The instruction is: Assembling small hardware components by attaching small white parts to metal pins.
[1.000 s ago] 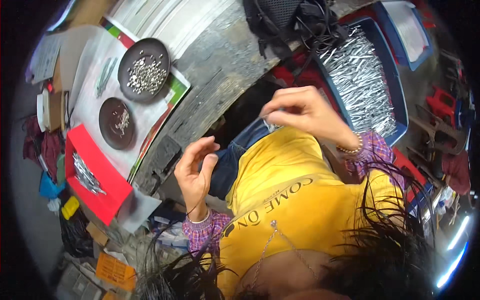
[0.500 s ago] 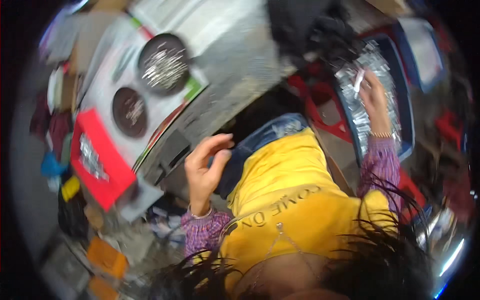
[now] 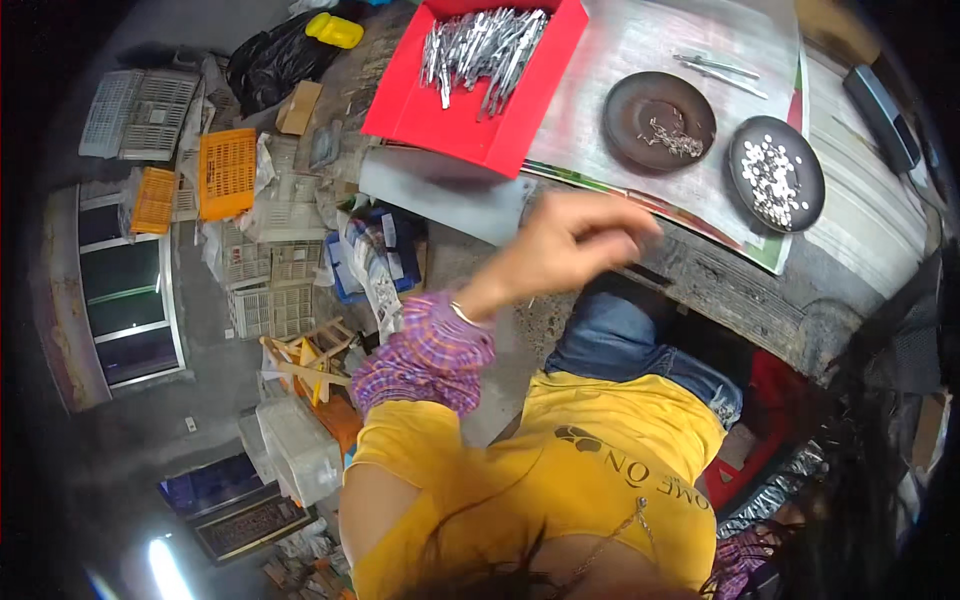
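Metal strips (image 3: 480, 55), heaped in red box (image 3: 440, 140): lying beyond and to L of fingers (image 3: 612, 212), apart from them, w/ near wall of box in btw. Prob best from here: lift L hand (image 3: 565, 245) enough to clear that wall, come in from above, not sideways thru the pile. If picking, pinch one strip by its free near end and ease out along its length; lying crossed, so likely to snag others if pulled askew. Go gently at contact, wrist off the rim, so as not to tip or shove box. Mind L sleeve (image 3: 430, 345) on the box edge too.

Fingers of L hand: loosely curled, part open, thumb a bit off from the rest, nothing seen held; blurred, so can't rule out sth tiny. Placed at near edge of surface (image 3: 770, 305), just this side of box; height hard to judge. R hand: out of view, can't tell its state; only R sleeve (image 3: 738, 565) showing, well back and to R of L fingers.

Also beyond fingers, slightly R: small dish (image 3: 630, 110) w/ metal bits (image 3: 675, 140). Farther R: second dish (image 3: 810, 180) w/ pale round bits (image 3: 770, 175).
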### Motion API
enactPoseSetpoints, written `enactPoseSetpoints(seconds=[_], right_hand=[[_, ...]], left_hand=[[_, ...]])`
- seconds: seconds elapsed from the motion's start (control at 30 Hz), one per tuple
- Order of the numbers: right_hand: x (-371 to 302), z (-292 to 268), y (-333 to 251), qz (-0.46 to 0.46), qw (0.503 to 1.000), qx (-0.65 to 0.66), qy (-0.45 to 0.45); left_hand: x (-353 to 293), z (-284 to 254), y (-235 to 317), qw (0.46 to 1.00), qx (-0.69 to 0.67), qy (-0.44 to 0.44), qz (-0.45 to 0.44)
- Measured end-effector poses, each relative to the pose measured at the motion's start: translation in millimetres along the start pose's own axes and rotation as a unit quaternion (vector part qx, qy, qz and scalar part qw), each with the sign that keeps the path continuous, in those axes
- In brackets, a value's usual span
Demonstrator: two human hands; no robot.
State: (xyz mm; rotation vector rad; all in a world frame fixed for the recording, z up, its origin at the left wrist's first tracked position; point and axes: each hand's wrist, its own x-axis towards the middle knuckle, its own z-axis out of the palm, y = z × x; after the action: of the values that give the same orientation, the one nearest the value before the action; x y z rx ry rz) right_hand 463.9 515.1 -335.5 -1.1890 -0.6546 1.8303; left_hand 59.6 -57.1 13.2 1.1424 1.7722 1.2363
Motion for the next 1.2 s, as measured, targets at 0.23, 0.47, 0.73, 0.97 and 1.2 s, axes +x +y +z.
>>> enactPoseSetpoints(seconds=[0.23,0.47,0.73,0.97,1.2], right_hand=[[-120,-48,52,0.019,0.950,0.127,-0.285],[-420,-52,59,0.051,0.956,-0.043,-0.286],[-439,64,92,-0.026,0.972,-0.194,-0.130],[-473,97,101,-0.047,0.976,-0.198,-0.072],[-511,186,73,0.001,0.908,-0.374,-0.188]], left_hand=[[25,-164,-41,0.948,0.219,0.229,0.010],[103,-197,-80,0.856,0.477,0.197,-0.001],[108,-197,-93,0.793,0.563,0.230,0.037],[92,-205,-77,0.868,0.422,0.242,-0.096],[88,-211,-80,0.850,0.439,0.288,0.035]])
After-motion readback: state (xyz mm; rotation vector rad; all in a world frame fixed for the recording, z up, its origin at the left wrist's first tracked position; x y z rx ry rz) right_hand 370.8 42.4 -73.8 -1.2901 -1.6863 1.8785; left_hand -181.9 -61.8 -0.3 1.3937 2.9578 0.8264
